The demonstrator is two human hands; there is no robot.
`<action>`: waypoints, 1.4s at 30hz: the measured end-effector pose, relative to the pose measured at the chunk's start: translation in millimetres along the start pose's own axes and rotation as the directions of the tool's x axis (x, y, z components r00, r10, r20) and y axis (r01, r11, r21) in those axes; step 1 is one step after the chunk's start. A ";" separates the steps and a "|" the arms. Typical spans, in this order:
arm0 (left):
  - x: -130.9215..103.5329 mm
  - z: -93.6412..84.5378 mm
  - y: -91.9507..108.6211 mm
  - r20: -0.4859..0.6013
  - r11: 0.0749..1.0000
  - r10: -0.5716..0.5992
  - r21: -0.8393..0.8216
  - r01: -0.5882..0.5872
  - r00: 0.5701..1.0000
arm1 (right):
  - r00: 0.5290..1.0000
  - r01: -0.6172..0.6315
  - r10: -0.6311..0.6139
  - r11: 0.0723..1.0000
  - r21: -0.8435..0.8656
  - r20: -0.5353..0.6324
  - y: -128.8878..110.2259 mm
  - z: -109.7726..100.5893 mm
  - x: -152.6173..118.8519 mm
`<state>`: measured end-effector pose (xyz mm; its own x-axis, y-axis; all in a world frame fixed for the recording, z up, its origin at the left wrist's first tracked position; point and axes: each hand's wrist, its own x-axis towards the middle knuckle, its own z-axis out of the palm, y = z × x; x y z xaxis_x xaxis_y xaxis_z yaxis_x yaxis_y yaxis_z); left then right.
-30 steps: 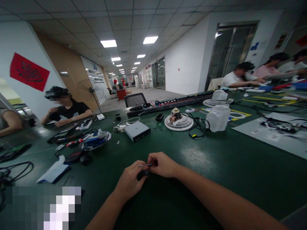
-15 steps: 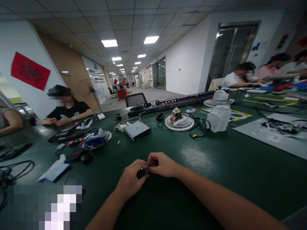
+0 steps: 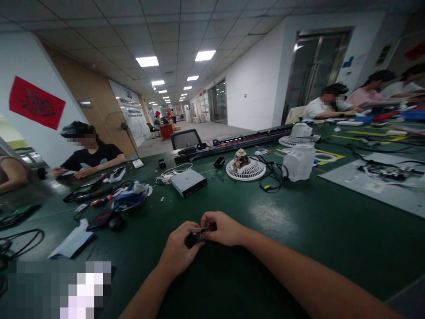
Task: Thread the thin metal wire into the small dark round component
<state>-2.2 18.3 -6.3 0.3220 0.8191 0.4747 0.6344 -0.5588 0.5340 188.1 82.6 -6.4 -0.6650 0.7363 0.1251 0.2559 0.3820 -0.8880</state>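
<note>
My left hand (image 3: pixel 176 249) is closed around a small black part (image 3: pixel 193 239), largely hidden by the fingers. My right hand (image 3: pixel 225 228) meets it from the other side, its fingertips pinched at one end of a thin, pale, straight piece (image 3: pixel 196 228). That piece lies just above the black part and reaches across to the left fingers. Its exact kind cannot be made out. Both hands hover close over the green table (image 3: pixel 239 274). Beyond them lies a silver optical disc drive (image 3: pixel 188 181).
A white fan grille with a motor (image 3: pixel 246 166), a white plastic housing (image 3: pixel 299 163) and a small black box (image 3: pixel 219 162) stand farther back. At left are a blue cloth bundle (image 3: pixel 133 197), cables and a folded pale paper (image 3: pixel 73 239). Several people sit around the table.
The whole view has shifted slightly as the head turned. The black part has tilted a little between my fingers; both hands keep their hold.
</note>
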 end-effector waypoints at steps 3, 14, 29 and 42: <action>-0.7 -0.3 0.8 -0.003 1.000 0.016 -0.012 -0.016 1.000 | 0.999 -0.038 0.039 0.998 0.051 -0.008 1.2 2.6 1.8; 2.8 -0.1 -2.5 -0.107 0.996 -0.088 0.013 0.090 0.990 | 0.981 -0.084 0.077 0.996 -0.036 -0.178 -5.3 7.7 2.2; 4.6 -2.6 -16.3 -0.176 0.965 -0.235 0.078 0.252 0.956 | 0.965 0.129 -0.248 0.730 -0.672 -0.085 -12.9 -19.5 -3.9; 3.3 -0.6 -17.1 -0.137 0.978 -0.187 0.072 0.198 0.973 | 0.964 0.086 -0.234 0.725 -0.684 -0.127 -13.4 -20.9 -7.1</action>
<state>-12.4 30.4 -13.4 0.0986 0.8835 0.4579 0.7342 -0.3752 0.5659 204.1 83.9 13.8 -0.6116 0.6914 0.3846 0.6083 0.7217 -0.3303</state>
